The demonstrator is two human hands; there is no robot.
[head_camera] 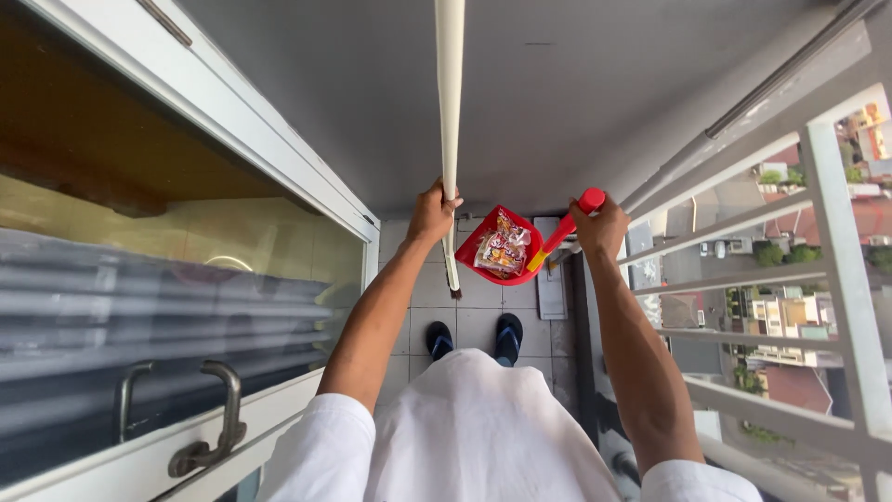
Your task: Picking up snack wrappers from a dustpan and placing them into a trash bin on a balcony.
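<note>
My left hand (432,214) grips a long white broom handle (450,112) that rises out of the top of the view; its lower end reaches the tiled floor near my feet. My right hand (599,228) holds the red handle of a red dustpan (478,251), lifted off the floor and tilted. Crumpled snack wrappers (503,249) lie inside the pan. Both arms stretch forward from white short sleeves.
I stand on a narrow tiled balcony (478,325) in dark sandals (474,339). A glass sliding door with a metal handle (218,423) runs along the left. A white metal railing (836,270) closes the right side, with buildings far below.
</note>
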